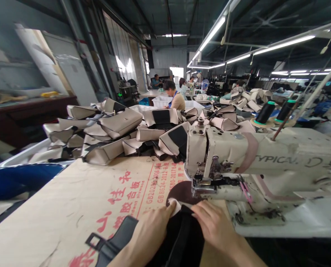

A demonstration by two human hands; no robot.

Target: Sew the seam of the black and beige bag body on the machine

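Between my hands is a black fabric piece [189, 237] with a pale edge at its top, at the front of the sewing machine [223, 155]. My left hand [151, 226] grips its left side, the thumb near the pale edge. On the other side, my right hand [214, 220] pinches the upper right corner. The piece's top edge lies close to the machine's presser foot [204, 190] and the dark round plate [179, 194] below it. A black strap with a buckle [94, 241] sticks out left of my left wrist. The lower part of the piece runs out of view.
A heap of beige and black sewn pieces [121, 126] covers the far side of the plywood table [79, 200]. Two black thread spools [265, 113] stand behind the machine. A blue cover [23, 181] hangs at the left. Farther back, a person [178, 98] sits by white bins.
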